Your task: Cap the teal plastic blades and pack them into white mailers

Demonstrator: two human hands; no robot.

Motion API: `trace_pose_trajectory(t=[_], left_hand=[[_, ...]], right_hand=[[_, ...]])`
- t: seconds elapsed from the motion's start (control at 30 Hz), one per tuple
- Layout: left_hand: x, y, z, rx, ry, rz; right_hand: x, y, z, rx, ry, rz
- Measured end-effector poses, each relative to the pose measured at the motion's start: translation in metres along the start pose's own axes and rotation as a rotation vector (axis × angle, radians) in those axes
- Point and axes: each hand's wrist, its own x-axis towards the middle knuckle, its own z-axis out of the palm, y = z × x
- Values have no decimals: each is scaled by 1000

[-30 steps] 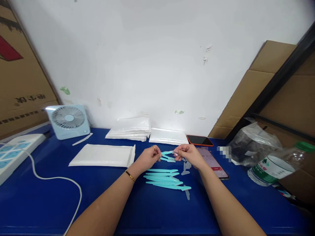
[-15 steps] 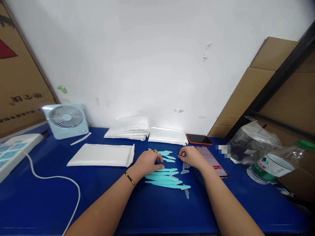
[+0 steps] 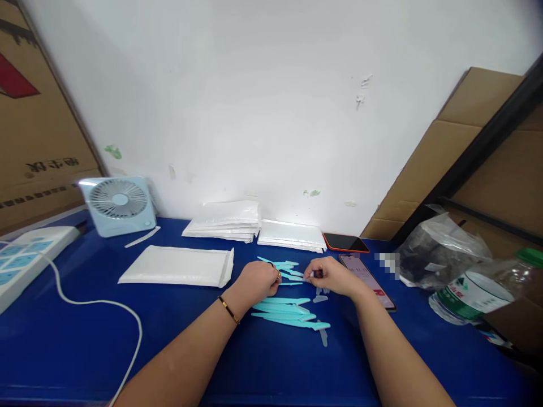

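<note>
My left hand (image 3: 259, 280) is closed around the handle of a turquoise eyebrow razor (image 3: 291, 283), whose thin end sticks out to the right. Just right of it, my right hand (image 3: 326, 275) pinches a small clear blade cap (image 3: 311, 275) between thumb and fingertips. Several more eyebrow razors (image 3: 285, 309) lie in a row below my left hand, pointing left to right. Beyond the hands is another group of turquoise razors (image 3: 283, 264), partly covered by my left hand. Loose clear caps (image 3: 321, 298) rest under and beside my right hand, and another cap (image 3: 323, 336) lies near the lowest razor.
White padded mailers (image 3: 224, 220) are stacked by the wall, with a flatter stack (image 3: 291, 234) alongside. A single mailer (image 3: 176, 265) lies left. Two phones (image 3: 345, 243), a plastic bag (image 3: 441, 249) and a bottle (image 3: 470, 297) stand right. A fan (image 3: 120, 203), power strip (image 3: 29, 260) and cable are left.
My left hand has closed and lifted a razor from the top of the lower row. My right hand has shifted slightly left toward it with the cap. The view has turned a little.
</note>
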Motion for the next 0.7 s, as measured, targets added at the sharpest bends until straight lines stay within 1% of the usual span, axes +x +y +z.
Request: trace_pose_trajectory(t=[0.1,0.3,0.5,0.7], left_hand=[[0,1,0,9,11,-8],[2,-4,6,-35,68,-35],[2,-8,8,-52,67,-47],[2,-12,15,-42,102,2]], right_hand=[[3,0,5,-5,-29,5],[5,2,8,2,-33,-13],[3,6,10,52,-46,23],[7,-5,17,73,-35,8]])
